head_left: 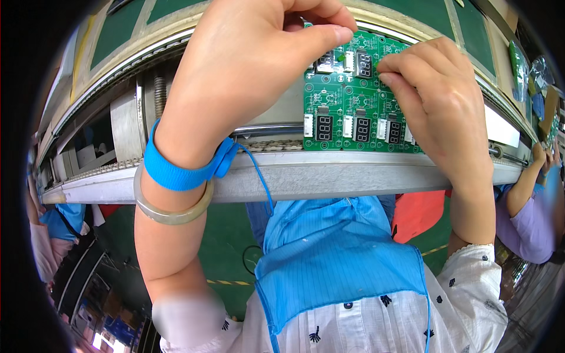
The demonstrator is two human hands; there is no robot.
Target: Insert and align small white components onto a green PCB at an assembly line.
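A green circuit board panel [333,97] lies across the conveyor rails. It carries several black digit displays [362,129] and white connectors [348,126]. Above its far left part, my left hand [265,56] is closed, thumb and fingers together; what they hold, if anything, is hidden. My right hand [441,100] reaches over the board's right side, thumb and forefinger pinched at its surface. Whatever sits in that pinch is too small to name. Between the hands, a small green part [340,57] stands by a display. A blue wrist strap [176,167] with a cord circles my left wrist.
The conveyor's metal front rail [329,170] runs between my body and the board, with a chain along its inner edge. Co-workers are at both sides; one person's arm [524,188] shows at the right. A red sheet-like thing [418,215] is below the rail.
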